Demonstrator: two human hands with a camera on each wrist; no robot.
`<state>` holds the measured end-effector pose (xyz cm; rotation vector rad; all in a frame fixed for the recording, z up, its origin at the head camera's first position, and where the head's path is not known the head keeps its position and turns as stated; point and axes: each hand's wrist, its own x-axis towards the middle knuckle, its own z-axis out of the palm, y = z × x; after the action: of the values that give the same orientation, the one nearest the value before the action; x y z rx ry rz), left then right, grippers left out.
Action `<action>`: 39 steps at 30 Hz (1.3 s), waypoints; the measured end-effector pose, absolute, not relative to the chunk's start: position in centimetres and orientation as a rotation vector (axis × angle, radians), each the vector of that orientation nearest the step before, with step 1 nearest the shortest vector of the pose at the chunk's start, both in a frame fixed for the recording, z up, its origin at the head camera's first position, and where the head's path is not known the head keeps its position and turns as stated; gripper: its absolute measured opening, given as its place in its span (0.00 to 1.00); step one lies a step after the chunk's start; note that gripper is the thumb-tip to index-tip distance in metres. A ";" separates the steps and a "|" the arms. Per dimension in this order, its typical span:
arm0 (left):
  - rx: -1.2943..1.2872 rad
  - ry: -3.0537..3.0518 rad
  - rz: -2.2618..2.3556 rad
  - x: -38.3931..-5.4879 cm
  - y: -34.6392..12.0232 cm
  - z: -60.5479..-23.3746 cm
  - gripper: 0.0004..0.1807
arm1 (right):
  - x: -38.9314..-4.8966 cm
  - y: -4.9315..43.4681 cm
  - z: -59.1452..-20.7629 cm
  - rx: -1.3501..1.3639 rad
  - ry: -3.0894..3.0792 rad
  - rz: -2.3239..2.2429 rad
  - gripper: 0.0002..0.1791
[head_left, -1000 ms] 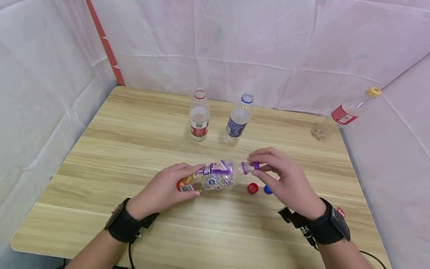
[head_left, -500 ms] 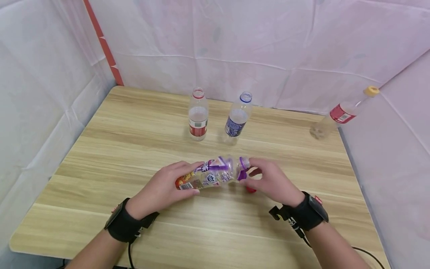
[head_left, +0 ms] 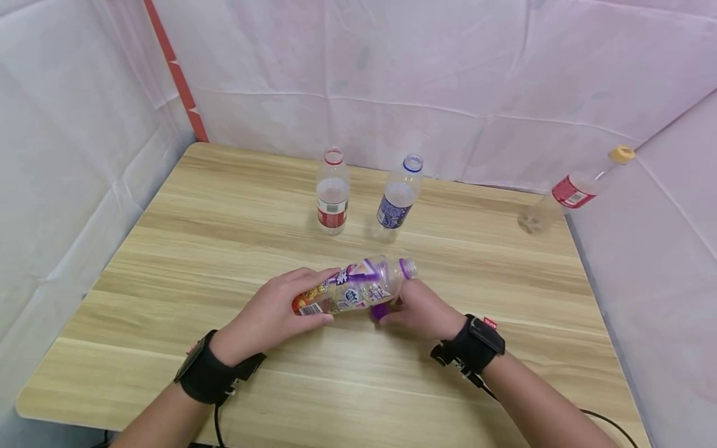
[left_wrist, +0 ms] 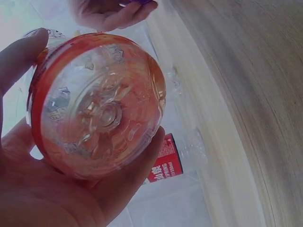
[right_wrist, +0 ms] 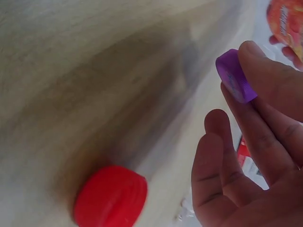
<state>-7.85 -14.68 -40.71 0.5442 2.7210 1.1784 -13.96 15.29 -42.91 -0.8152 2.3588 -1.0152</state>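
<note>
My left hand (head_left: 282, 305) grips a clear plastic bottle (head_left: 361, 286) with a purple and orange label round its lower body. The bottle lies on its side in the hand, its capless neck pointing right. In the left wrist view the bottle's ridged base (left_wrist: 106, 116) faces the camera, with thumb and fingers round it. Just below the neck, my right hand (head_left: 422, 311) pinches a purple bottle cap (head_left: 380, 311) between thumb and fingers. The right wrist view shows this purple cap (right_wrist: 236, 75) at the fingertips, above the table, and a red cap (right_wrist: 111, 196) on the wood.
Two capless bottles stand at the back of the wooden table (head_left: 196, 249): one with a red label (head_left: 332, 211), one with a blue label (head_left: 394, 208). A yellow-capped bottle (head_left: 574, 190) stands at the back right. White cloth walls (head_left: 392, 81) border the table.
The right hand has taken the purple cap off the bottle's neck and moved it left and down below the bottle. The left hand keeps its grip, nearly still. The red and blue caps are now hidden in the head view.
</note>
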 end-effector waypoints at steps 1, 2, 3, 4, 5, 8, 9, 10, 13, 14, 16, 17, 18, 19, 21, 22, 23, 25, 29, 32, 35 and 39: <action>0.546 2.721 1.185 -7.8 -14.7 -40.7 0.39 | -14.0 15.2 -43.1 -0.819 2.367 -1.013 0.35; 0.553 2.723 1.190 -7.8 -14.7 -40.7 0.40 | -14.0 15.1 -43.3 -0.821 2.373 -1.013 0.35; 0.553 2.725 1.190 -7.8 -14.6 -40.7 0.40 | -14.1 15.1 -43.6 -0.830 2.378 -1.014 0.35; 0.558 2.729 1.192 -7.8 -14.6 -40.7 0.40 | -14.1 15.0 -43.8 -0.843 2.382 -1.016 0.37; 0.558 2.730 1.192 -7.8 -14.6 -40.8 0.40 | -14.2 15.0 -44.0 -0.846 2.386 -1.021 0.38; 0.556 2.737 1.181 -7.7 -14.6 -40.8 0.40 | -14.4 14.9 -44.6 -0.881 2.384 -1.039 0.41; 0.557 2.740 1.174 -7.7 -14.6 -40.8 0.40 | -14.4 14.9 -44.8 -0.890 2.379 -1.044 0.40; 0.562 2.743 1.171 -7.7 -14.6 -40.8 0.40 | -14.4 14.9 -44.9 -0.894 2.373 -1.052 0.40; 0.572 2.747 1.162 -7.7 -14.5 -40.7 0.41 | -14.4 14.9 -45.0 -0.884 2.364 -1.058 0.38; 0.576 2.749 1.158 -7.7 -14.4 -40.7 0.41 | -14.4 14.9 -45.0 -0.884 2.369 -1.054 0.37; 0.576 2.747 1.156 -7.6 -14.4 -40.6 0.41 | -14.3 14.9 -44.9 -0.890 2.396 -1.034 0.36; 0.574 2.745 1.157 -7.6 -14.4 -40.6 0.41 | -14.3 14.9 -44.9 -0.892 2.412 -1.023 0.36; 0.576 2.747 1.159 -7.6 -14.4 -40.6 0.41 | -14.2 14.9 -44.9 -0.895 2.425 -1.016 0.36; 0.573 2.746 1.163 -7.6 -14.4 -40.6 0.41 | -14.2 14.9 -44.9 -0.899 2.438 -1.008 0.36; 0.577 2.746 1.171 -7.6 -14.3 -40.7 0.41 | -14.1 14.9 -44.8 -0.898 2.475 -0.978 0.36; 0.581 2.747 1.174 -7.6 -14.3 -40.7 0.41 | -14.0 14.9 -44.7 -0.899 2.492 -0.960 0.36; 0.587 2.748 1.181 -7.6 -14.3 -40.7 0.42 | -13.9 15.0 -44.5 -0.904 2.512 -0.939 0.35; 0.585 2.742 1.197 -7.6 -14.2 -40.7 0.42 | -13.7 15.1 -43.7 -0.908 2.555 -0.906 0.33; 0.572 2.725 1.242 -7.6 -14.2 -40.7 0.41 | -13.4 15.4 -41.6 -0.909 2.639 -0.913 0.33; 0.568 2.711 1.278 -7.6 -14.1 -40.7 0.41 | -13.2 15.6 -40.0 -0.903 2.652 -0.992 0.32; 0.592 2.699 1.317 -7.5 -13.8 -40.7 0.42 | -12.8 15.6 -38.6 -0.917 2.613 -1.080 0.30; 0.613 2.684 1.357 -7.3 -13.4 -40.6 0.43 | -11.8 15.2 -37.5 -0.894 2.498 -1.226 0.32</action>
<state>-7.32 -13.41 -40.55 0.6130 2.6842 1.3572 -11.83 15.21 -37.48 -0.8944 2.4978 -1.2258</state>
